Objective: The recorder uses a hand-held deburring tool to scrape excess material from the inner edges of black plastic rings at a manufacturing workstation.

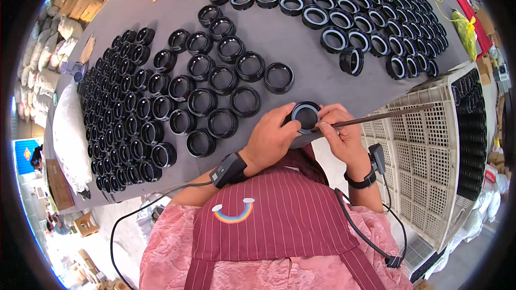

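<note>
My left hand [273, 135] grips a black ring [305, 105] by its left side, the thumb bent over the rim. A pale grey band shows around the inside of this ring, which is at the table's near edge. On its other side, my right hand [344, 138] pinches a thin dark stick [384, 115] whose far end points right. The stick's near tip is at the ring's right rim, partly hidden by my fingers. Just beyond my left hand lies a plain black ring [279, 90] without a pale band.
The grey table [301, 53] carries many plain black rings [201, 101] on the left and many pale-banded rings [314, 17] at the far right. One banded ring [351, 61] stands tipped. Right of the table is a beige plastic crate [414, 166]; a white sack [71, 134] lies at the left edge.
</note>
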Demonstrator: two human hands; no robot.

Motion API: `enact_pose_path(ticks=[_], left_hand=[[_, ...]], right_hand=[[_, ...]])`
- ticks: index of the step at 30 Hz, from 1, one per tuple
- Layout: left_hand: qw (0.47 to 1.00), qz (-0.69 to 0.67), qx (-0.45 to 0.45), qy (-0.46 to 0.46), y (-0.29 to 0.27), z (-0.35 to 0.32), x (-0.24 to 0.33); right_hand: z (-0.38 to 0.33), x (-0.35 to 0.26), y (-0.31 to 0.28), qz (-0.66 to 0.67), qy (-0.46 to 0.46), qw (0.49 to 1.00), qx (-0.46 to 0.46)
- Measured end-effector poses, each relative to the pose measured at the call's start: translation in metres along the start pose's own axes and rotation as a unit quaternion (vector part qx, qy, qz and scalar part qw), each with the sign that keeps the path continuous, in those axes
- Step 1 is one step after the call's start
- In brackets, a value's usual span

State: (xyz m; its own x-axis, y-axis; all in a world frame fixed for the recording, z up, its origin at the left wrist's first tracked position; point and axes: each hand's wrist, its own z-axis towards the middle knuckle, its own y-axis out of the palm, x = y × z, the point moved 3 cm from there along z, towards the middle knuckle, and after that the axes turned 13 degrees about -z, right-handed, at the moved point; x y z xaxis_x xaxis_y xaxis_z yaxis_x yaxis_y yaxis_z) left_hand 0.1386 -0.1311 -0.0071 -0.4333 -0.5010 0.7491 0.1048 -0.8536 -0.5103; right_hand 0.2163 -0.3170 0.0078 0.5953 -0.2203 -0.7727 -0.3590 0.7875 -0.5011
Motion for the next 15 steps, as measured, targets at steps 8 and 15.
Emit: enact_pose_path(ticks=[8, 15], left_hand=[[1.0, -0.02, 0.003, 0.011, 0.002, 0.0, -0.006], [1.0, -0.022, 0.008, 0.014, 0.002, -0.002, -0.009]], right_hand=[[0.012, -0.005, -0.008, -0.117, -0.036, 0.991, 0.046], [0.007, -0.002, 0.016, -0.139, -0.055, 0.986, 0.069]])
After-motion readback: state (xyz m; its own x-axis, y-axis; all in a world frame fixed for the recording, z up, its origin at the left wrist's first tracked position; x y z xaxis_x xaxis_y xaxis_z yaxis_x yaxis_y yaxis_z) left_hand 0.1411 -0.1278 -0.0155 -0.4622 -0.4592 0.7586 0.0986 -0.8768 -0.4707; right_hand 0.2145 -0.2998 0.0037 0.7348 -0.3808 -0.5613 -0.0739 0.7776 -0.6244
